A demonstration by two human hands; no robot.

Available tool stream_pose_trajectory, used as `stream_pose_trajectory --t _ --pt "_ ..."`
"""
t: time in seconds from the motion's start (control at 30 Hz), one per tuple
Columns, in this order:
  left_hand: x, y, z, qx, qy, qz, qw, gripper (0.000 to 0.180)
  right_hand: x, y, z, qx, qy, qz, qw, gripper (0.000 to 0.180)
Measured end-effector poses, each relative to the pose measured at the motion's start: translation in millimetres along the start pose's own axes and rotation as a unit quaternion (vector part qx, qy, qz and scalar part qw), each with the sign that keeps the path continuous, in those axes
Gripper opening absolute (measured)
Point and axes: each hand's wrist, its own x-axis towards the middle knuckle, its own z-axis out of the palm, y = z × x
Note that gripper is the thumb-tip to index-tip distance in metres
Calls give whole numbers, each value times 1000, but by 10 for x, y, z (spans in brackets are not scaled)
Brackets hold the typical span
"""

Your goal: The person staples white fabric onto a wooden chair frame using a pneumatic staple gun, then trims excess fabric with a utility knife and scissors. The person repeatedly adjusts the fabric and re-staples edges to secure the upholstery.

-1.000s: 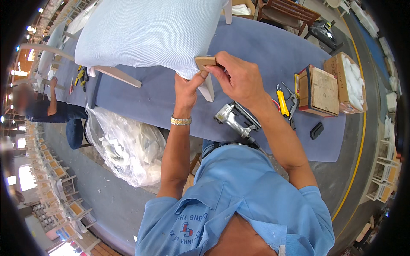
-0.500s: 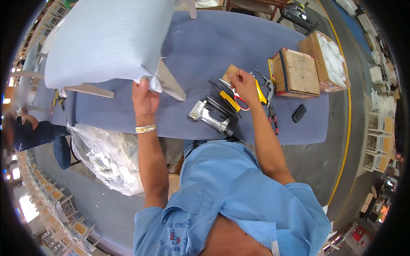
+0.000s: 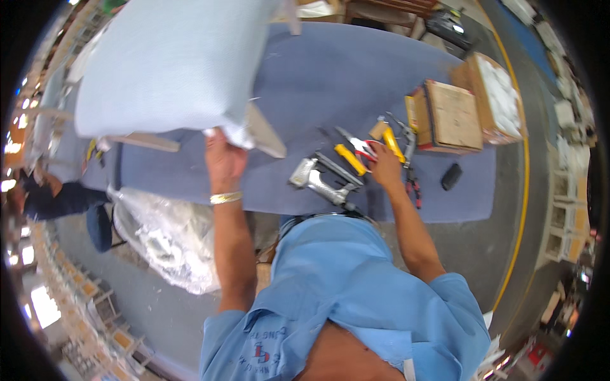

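Observation:
At the left, an upholstered chair seat (image 3: pixel 168 70) in pale blue fabric rests on the table with its wooden legs down. My left hand (image 3: pixel 223 162) is closed on the loose fabric at the seat's near right corner, beside the wooden leg (image 3: pixel 264 133). Over the tools, my right hand (image 3: pixel 385 166) has its fingers closed around the red handles of a pair of scissors (image 3: pixel 351 138), whose blades point away to the left. Close by lie a yellow-handled tool (image 3: pixel 349 159), a silver staple gun (image 3: pixel 321 181) and a small tan block (image 3: pixel 378 130).
Right of my hand lie a yellow cutter (image 3: pixel 393 145), a grey metal tool (image 3: pixel 408 140), red-handled pliers (image 3: pixel 415 188) and a black case (image 3: pixel 451 176). Cardboard boxes (image 3: pixel 452 117) stand behind them. A plastic bag (image 3: pixel 165 238) is below the table's front edge; a person (image 3: pixel 54 197) sits at far left.
My right hand has let go of the small tan block, now farther right by the yellow cutter, and has come nearer onto the scissors' handles. My left hand keeps its hold on the fabric.

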Motion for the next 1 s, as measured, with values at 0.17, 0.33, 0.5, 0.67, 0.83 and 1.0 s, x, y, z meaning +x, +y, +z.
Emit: stream_pose_trajectory --t 0.17,0.33,0.5,0.67,0.83,1.0 --pt "55 45 196 -66 -74 -6 995 45 88 1 -188 -91 -82 31 992 54" --pt "125 395 295 31 -87 74 993 63 -189 -43 -582 -96 68 91 989 44" --pt "368 656 -6 15 -161 -34 986 59 -745 -420 -576 290 151 180 928 38" --pt "447 681 -5 -5 -206 -99 974 57 -997 -1887 -676 435 80 118 889 49" --pt "498 718 113 63 -247 -78 964 53 -961 -2944 -403 437 18 -6 899 67" --pt "468 769 215 72 -240 -94 964 49 -843 -3432 -192 427 -34 33 903 61"
